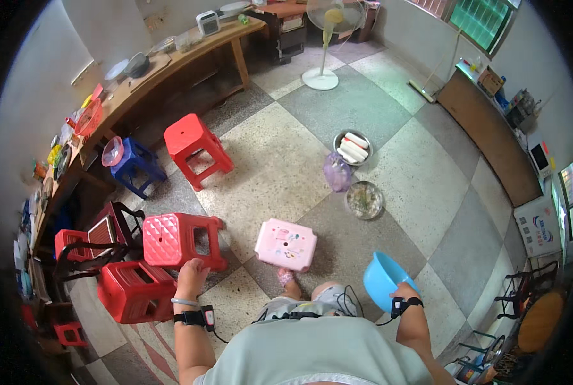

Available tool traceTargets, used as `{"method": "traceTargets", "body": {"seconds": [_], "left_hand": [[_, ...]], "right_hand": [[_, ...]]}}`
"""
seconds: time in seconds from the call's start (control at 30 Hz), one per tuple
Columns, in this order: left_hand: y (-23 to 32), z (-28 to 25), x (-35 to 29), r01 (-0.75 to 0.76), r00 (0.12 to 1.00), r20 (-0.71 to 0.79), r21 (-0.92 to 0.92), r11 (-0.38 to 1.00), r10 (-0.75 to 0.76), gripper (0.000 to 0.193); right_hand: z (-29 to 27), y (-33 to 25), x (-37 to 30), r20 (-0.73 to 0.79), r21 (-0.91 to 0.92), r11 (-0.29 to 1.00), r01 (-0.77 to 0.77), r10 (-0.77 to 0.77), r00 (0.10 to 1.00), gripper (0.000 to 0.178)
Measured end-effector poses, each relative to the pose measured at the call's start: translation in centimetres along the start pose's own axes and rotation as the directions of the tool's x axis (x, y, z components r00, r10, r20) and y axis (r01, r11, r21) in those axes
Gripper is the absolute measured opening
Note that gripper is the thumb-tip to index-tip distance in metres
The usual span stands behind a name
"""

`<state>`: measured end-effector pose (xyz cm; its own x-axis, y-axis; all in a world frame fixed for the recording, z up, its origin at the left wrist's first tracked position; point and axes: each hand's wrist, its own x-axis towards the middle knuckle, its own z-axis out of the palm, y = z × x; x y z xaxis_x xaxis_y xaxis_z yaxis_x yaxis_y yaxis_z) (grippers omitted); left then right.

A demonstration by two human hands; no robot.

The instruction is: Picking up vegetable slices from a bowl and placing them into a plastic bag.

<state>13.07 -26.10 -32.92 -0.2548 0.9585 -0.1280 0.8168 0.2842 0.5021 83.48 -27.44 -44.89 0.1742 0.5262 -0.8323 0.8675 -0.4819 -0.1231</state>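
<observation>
My right hand (402, 290) grips the rim of a light blue plastic basin (382, 282), which hangs tilted at my right side. My left hand (193, 276) is held low on the left with its fingers curled in, and nothing shows in it. It overlaps the near edge of a red stool (164, 239) with a quilted top; whether it touches is unclear. Before my feet stands a low pink stool (286, 245). Beyond it on the floor are a metal bowl of long white pieces (353, 147), a purple plastic bag (337, 172) and another bowl with pale contents (364, 200).
More red stools (187, 135) (132, 292), a blue stool (134, 163) and a dark wooden chair (100, 234) stand left. A long cluttered table (139, 90) lines that wall. A fan (321, 78) stands at the back, a wooden counter (485, 131) at right.
</observation>
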Motion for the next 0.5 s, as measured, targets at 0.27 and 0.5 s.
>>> {"method": "traceTargets", "body": {"seconds": [0.27,0.5], "left_hand": [[4.6,2.4,6.6,0.169,0.974,0.144,0.067,0.983,-0.177,0.027],[8.3,5.9,14.8,0.263,0.916,0.27,0.159,0.952,-0.298,0.032]], "right_hand": [[-5.8,-2.3,7.8,0.076,0.055,0.995,-0.084,0.08,0.994,0.062],[-12.1,-8.5,20.6,0.168,-0.019,0.994,-0.104,0.105,0.98,0.062]]}}
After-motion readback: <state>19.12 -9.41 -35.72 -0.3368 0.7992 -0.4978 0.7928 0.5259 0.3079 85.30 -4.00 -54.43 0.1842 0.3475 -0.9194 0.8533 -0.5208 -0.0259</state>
